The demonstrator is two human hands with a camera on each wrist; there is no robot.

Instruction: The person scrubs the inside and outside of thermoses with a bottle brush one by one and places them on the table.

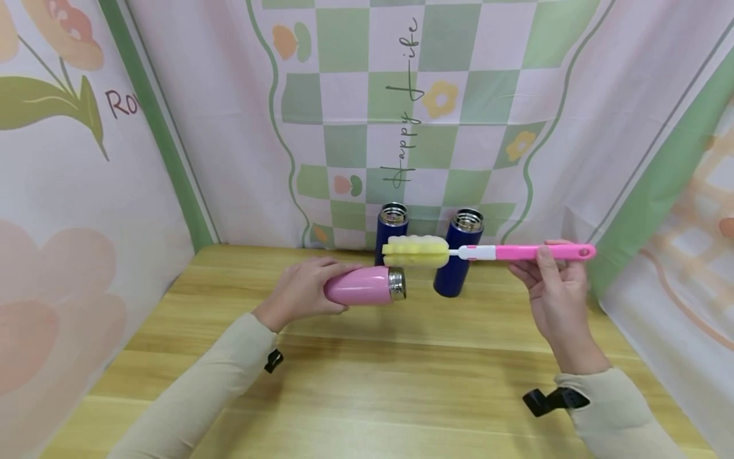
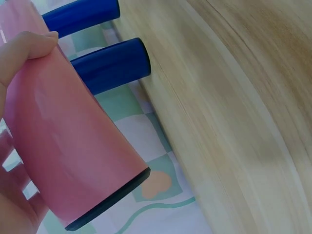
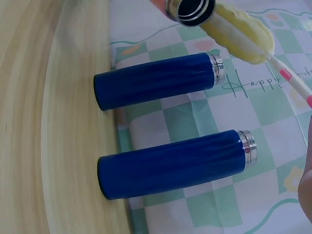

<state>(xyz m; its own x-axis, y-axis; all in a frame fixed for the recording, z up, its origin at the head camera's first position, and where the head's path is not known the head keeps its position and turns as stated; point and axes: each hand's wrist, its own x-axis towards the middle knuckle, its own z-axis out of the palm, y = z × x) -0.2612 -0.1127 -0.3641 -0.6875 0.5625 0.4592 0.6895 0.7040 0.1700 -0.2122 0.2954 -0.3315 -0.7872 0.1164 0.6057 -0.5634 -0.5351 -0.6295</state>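
Observation:
My left hand (image 1: 309,287) grips a pink bottle (image 1: 360,286) tipped on its side above the table, its open steel mouth (image 1: 397,284) facing right. In the left wrist view the thumb (image 2: 36,45) lies along the pink wall, and the dark base (image 2: 109,199) points toward the camera. My right hand (image 1: 556,293) pinches the pink handle of a bottle brush (image 1: 522,252), held level. Its yellow and white sponge head (image 1: 415,251) is outside the bottle, near and slightly above the mouth. In the right wrist view the sponge overlaps the steel rim (image 3: 197,9).
Two uncapped dark blue bottles, one at left (image 1: 392,223) and one at right (image 1: 452,280), stand upright toward the back of the wooden table (image 1: 355,382). Behind them hangs a green-and-white checked curtain (image 1: 395,95). Patterned cloth (image 1: 69,223) also hangs at both sides.

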